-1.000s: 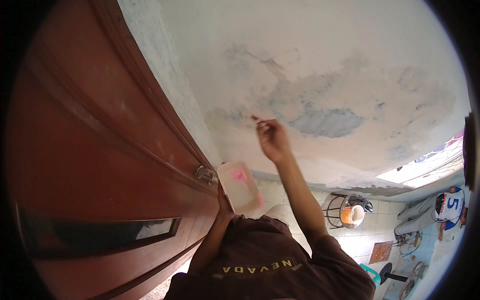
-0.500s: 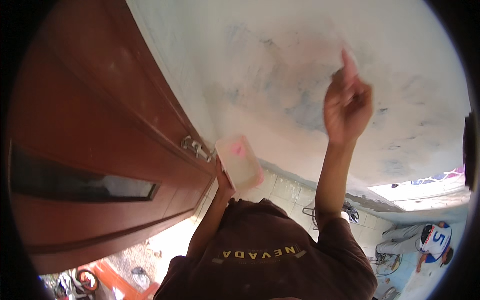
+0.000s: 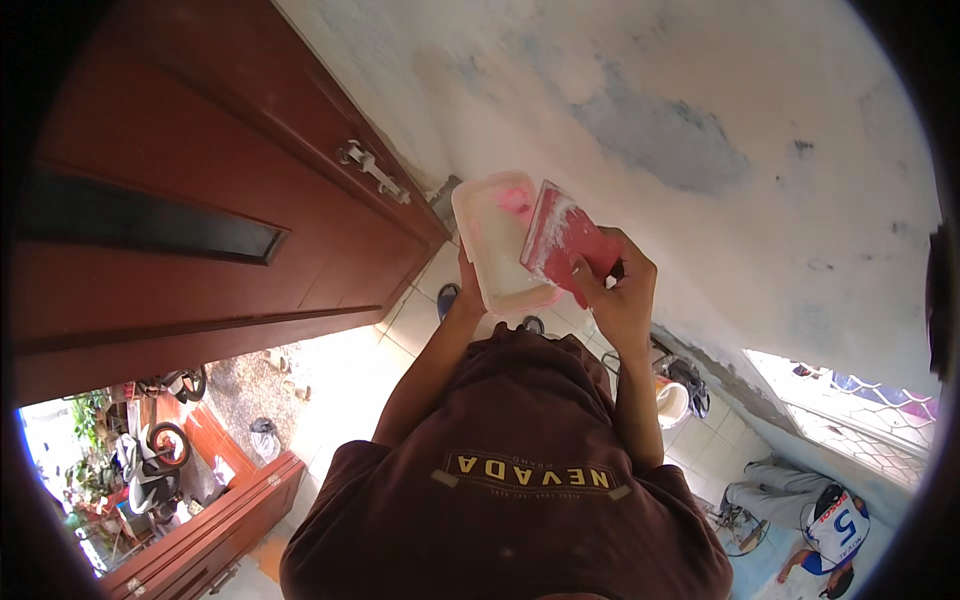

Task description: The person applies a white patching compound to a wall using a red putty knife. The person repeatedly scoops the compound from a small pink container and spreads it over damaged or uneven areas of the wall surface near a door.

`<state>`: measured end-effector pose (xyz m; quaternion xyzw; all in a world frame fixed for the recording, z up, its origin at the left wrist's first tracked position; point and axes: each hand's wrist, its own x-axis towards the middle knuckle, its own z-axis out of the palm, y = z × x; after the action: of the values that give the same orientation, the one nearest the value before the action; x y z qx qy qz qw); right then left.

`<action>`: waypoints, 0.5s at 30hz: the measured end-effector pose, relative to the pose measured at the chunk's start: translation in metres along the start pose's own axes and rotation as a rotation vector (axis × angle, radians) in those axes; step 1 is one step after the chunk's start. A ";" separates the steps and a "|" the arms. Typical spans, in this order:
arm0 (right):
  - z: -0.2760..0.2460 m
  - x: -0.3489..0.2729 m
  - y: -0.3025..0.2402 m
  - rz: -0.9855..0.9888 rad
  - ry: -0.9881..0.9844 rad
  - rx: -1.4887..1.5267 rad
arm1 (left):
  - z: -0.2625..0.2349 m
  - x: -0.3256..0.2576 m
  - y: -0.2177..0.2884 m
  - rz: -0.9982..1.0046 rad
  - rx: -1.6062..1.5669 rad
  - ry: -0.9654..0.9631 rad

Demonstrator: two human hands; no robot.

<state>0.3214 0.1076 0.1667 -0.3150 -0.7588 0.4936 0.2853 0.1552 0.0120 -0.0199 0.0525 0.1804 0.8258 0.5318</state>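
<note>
While the left hand (image 3: 470, 286) holds a rectangular plastic tub (image 3: 464, 222) by its left side, fingers mostly hidden, the right hand (image 3: 628, 292) pinches a white-smeared red putty spreader (image 3: 572, 238) over the tub's right rim, a patchy wall (image 3: 800, 230) beyond.

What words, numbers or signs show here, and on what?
Wording left uncopied:
Dark brown cloth T-shirt: large yellow lettering, upside down; smaller print, too small to read.
White-and-blue cloth jersey, lower right: red lettering, large blue numeral, smaller lettering.
White plastic tub, flat red scraper: none visible.
</note>
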 end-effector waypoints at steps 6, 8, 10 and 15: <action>-0.025 -0.029 0.032 -0.072 0.077 -0.249 | 0.024 -0.024 -0.064 -0.074 -0.090 0.012; -0.033 -0.037 0.045 -0.055 0.055 -0.383 | 0.034 -0.027 -0.080 -0.053 -0.036 0.065; -0.038 -0.044 0.056 -0.067 0.078 -0.468 | 0.044 -0.031 -0.091 -0.045 -0.009 0.125; -0.042 -0.049 0.085 -0.162 0.177 -0.494 | 0.050 -0.036 -0.115 0.034 0.103 0.245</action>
<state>0.4003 0.1209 0.0961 -0.3554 -0.8509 0.2398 0.3037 0.2828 0.0344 -0.0101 -0.0183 0.2853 0.8246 0.4882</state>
